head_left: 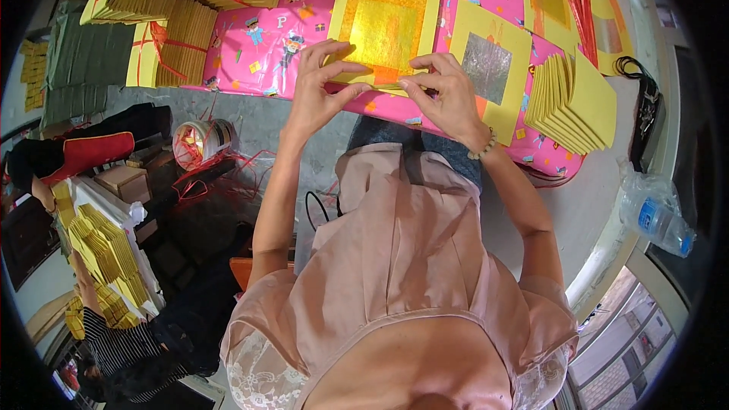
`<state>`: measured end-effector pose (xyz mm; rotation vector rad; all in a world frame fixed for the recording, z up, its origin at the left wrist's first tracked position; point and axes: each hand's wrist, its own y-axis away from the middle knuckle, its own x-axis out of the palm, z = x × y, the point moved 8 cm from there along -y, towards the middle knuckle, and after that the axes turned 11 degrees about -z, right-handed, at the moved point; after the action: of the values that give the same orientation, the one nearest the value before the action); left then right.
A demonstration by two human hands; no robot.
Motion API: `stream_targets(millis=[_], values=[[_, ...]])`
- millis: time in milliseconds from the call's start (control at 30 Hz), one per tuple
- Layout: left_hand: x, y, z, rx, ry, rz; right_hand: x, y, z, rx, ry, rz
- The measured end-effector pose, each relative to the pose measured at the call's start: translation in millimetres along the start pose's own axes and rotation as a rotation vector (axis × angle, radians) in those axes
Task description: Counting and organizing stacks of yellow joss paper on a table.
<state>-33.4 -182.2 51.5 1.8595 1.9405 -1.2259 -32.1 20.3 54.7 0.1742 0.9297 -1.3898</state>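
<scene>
A yellow paper sheet (429, 7) with an orange border and a shiny gold middle lies before me on the pink table. At its near left corner my left hand (323, 87) pinches the edge, thumb below and fingers bent over the top. My right hand (449, 99), a beaded bracelet on its wrist, grips the near right part of the same edge between thumb and index finger. The near edge looks slightly raised and folded. Beside my right hand lies another yellow sheet with a silver square (487, 68).
Tied bundles of folded yellow paper (186, 38) rise at the far left. A fanned stack of folded paper (569, 102) and red strings (579, 7) are on the right. Below left stands a bucket (203, 144). Another person (125, 357) works by yellow stacks. A plastic bottle (661, 224) is at right.
</scene>
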Motion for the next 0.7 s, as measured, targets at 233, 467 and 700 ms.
stream_targets(millis=[233, 467, 700], values=[[5.2, -1.2, 3.6, -0.055, 0.077, 0.075, 0.7, -0.1, -3.1, 0.057, -0.022, 0.018], [6.8, -0.4, 3.9, -0.024, 0.033, 0.108, 0.8, 0.3, -3.3, 0.066, -0.024, 0.006], [5.2, -3.7, 1.3, 0.026, 0.002, 0.091, 0.3, -1.9, -3.1, 0.057, -0.024, -0.012]])
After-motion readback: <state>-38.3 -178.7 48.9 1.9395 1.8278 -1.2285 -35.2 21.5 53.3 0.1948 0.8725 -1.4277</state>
